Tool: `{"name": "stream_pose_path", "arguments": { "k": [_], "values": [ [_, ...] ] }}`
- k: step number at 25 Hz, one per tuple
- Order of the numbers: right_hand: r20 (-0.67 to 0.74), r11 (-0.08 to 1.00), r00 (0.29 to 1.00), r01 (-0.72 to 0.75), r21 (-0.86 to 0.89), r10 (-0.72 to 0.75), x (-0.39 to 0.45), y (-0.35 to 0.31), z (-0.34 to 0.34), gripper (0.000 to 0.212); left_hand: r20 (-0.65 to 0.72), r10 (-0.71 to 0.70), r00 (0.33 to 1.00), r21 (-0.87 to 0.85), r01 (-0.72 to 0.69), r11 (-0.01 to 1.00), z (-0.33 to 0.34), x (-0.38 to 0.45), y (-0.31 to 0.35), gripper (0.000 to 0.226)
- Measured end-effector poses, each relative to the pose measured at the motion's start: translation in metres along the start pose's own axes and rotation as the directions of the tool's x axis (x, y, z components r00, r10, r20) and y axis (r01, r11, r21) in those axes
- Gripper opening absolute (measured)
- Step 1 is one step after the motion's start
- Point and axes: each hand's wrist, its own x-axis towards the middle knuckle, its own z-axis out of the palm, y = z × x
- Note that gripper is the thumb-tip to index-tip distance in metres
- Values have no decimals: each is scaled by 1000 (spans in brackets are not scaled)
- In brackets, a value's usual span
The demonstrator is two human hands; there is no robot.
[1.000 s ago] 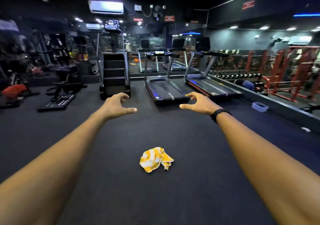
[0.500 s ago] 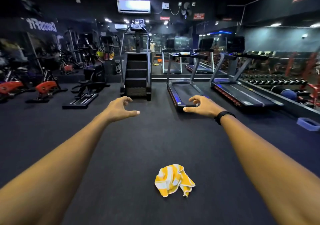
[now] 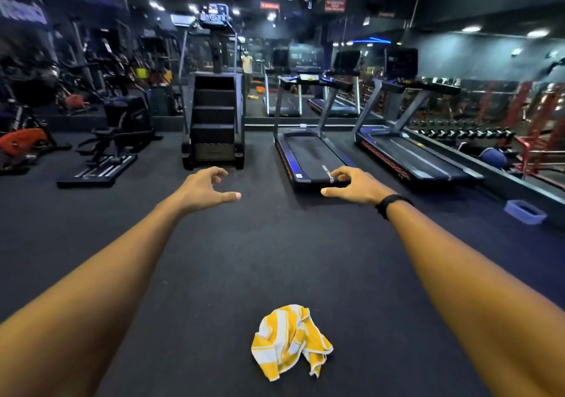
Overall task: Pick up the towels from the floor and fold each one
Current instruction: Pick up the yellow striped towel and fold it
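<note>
A crumpled yellow and white striped towel (image 3: 290, 340) lies on the dark gym floor, low in the middle of the view. Both my arms stretch forward above it. My left hand (image 3: 204, 187) is held out with fingers curled apart and holds nothing. My right hand (image 3: 356, 184), with a black band on its wrist, is also open and empty. Both hands hover well beyond the towel and touch nothing.
A stair-climber machine (image 3: 214, 121) stands ahead, with two treadmills (image 3: 308, 155) to its right. Exercise bikes (image 3: 21, 142) and a black machine (image 3: 113, 149) stand at the left. A blue tray (image 3: 524, 211) and a dumbbell rack (image 3: 464, 133) are at the right.
The towel has shifted lower and closer in view as I moved toward it. The gym machines appear nearer. Both hands stay outstretched and empty.
</note>
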Motion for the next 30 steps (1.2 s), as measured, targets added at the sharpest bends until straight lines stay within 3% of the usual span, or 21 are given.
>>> {"name": "stream_pose_path", "arguments": {
  "k": [5, 9, 15, 23, 27, 30],
  "values": [
    [15, 996, 996, -89, 23, 89, 126, 51, 49, 62, 114, 12, 993, -31, -8, 999, 62, 146, -57, 71],
    [50, 968, 968, -246, 38, 244, 233, 100, 98, 62, 282, -10, 959, -29, 19, 999, 125, 270, -103, 71],
    [166, 905, 892, -426, 0, 420, 320, 204, 234, 59, 468, -117, 876, 43, 110, 993, 252, 379, -193, 69],
    [396, 857, 768, -504, -109, 502, 347, 402, 494, 55, 594, -300, 747, 141, 270, 952, 497, 380, -388, 67],
    [475, 832, 694, -524, -182, 541, 328, 514, 632, 57, 704, -314, 637, 170, 278, 945, 633, 363, -484, 86],
    [496, 815, 652, -512, -270, 574, 311, 578, 709, 59, 724, -311, 615, 173, 275, 946, 705, 348, -535, 84]
  ]
}}
